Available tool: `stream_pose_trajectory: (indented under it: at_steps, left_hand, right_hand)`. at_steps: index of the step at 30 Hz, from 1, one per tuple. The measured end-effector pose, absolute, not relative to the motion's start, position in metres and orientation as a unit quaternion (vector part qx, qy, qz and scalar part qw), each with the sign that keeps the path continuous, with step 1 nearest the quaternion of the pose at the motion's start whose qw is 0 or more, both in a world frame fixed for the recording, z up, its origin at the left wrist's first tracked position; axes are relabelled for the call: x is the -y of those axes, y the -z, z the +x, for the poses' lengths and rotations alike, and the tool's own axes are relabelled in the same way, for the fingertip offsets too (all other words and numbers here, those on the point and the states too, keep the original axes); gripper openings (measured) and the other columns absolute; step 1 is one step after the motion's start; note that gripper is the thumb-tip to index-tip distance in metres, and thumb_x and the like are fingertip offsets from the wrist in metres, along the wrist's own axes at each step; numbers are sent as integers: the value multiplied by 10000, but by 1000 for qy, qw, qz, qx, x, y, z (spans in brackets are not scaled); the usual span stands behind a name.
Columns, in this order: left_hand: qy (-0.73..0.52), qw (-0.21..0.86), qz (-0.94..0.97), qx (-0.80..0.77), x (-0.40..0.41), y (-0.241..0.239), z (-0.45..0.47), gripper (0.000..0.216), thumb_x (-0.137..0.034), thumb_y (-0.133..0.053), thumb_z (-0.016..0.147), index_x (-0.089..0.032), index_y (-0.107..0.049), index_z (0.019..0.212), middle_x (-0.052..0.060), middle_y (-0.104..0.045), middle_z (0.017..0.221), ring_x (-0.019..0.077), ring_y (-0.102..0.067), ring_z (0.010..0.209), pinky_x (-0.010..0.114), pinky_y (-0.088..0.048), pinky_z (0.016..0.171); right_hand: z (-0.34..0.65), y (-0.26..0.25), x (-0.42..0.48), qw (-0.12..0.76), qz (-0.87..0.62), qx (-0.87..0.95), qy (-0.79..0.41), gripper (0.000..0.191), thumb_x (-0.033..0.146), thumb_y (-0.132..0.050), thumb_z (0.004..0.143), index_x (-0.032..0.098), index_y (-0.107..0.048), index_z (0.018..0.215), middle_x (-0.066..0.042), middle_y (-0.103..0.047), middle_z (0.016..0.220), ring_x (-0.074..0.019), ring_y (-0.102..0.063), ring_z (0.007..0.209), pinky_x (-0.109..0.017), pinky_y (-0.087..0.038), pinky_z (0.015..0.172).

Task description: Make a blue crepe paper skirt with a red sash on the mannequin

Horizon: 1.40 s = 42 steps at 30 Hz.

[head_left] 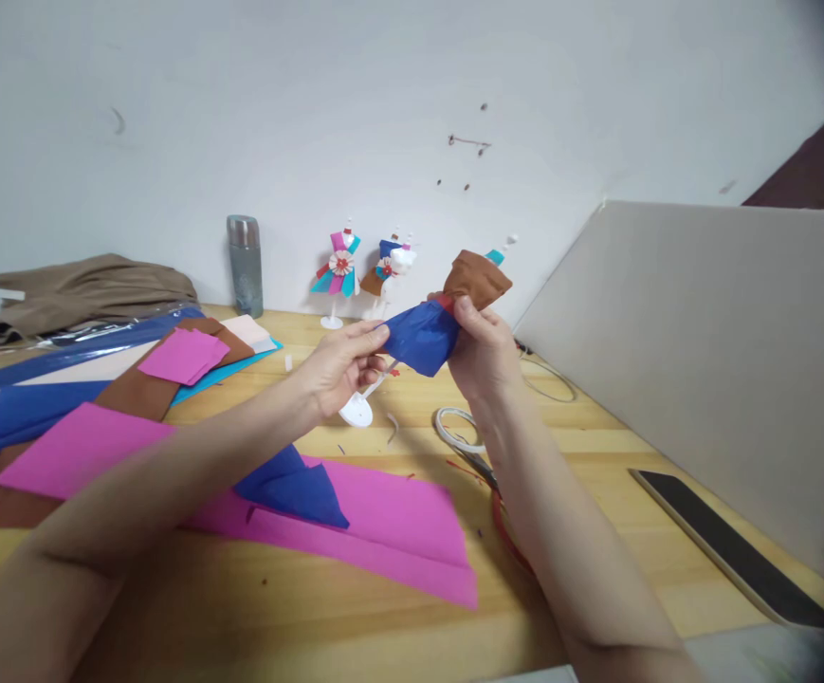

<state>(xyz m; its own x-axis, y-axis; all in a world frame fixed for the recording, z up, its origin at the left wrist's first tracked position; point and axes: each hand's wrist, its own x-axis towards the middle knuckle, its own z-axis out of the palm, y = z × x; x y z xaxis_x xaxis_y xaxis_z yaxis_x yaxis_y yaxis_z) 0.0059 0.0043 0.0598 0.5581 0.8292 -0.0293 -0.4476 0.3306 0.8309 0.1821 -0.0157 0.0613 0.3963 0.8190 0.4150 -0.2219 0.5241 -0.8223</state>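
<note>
Both my hands hold a small paper-dress figure above the wooden table [596,446]. My left hand [337,365] pinches the edge of its blue crepe skirt [418,337]. My right hand [483,346] grips the waist, where the skirt meets the brown paper top [475,277]. The figure's white round stand [357,410] hangs just below my left hand, close to the table. Blue crepe paper [298,489] lies on a pink crepe sheet [390,522] under my forearms.
Two finished paper-dress figures [340,270] [387,270] stand by the wall beside a grey flask [245,266]. Stacked pink, brown and blue sheets [134,379] lie left. Scissors [468,446] rest under my right wrist. A dark phone [731,545] and a grey board [710,360] are right.
</note>
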Motion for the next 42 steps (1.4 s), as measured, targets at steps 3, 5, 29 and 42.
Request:
stream_pose_trajectory:
  at_steps: [3, 5, 29, 42]
  left_hand:
    - [-411, 775, 428, -218, -1, -59, 7, 298, -112, -682, 835, -92, -619, 1126, -13, -586, 673, 44, -526, 478, 146, -316, 425]
    - [-422, 757, 452, -211, 2, -57, 7, 465, -113, -713, 802, -108, -580, 1248, -27, -575, 672, 42, -515, 471, 150, -294, 417]
    - [-493, 736, 401, -233, 5, -48, 13, 267, -195, -685, 824, -127, -589, 1063, -49, -554, 584, 30, -443, 404, 158, -253, 415]
    - [-491, 704, 451, -245, 4, -50, 12, 296, -265, -721, 834, -143, -636, 1090, -38, -583, 607, 56, -493, 427, 191, -310, 422]
  right_hand:
    - [177, -60, 17, 758, -339, 440, -341, 386, 491, -905, 517, 226, -762, 758, -9, -749, 823, -221, -681, 885, -353, -535, 847]
    - [173, -59, 17, 758, -338, 444, -338, 373, 486, -896, 536, 225, -759, 766, -9, -749, 833, -217, -679, 870, -349, -534, 826]
    - [165, -58, 16, 770, -348, 411, -343, 431, 557, -893, 498, 226, -755, 739, -24, -753, 816, -228, -667, 836, -359, -542, 815]
    - [172, -53, 11, 767, -358, 424, -322, 395, 539, -864, 572, 218, -741, 767, -21, -747, 817, -224, -676, 849, -360, -533, 802]
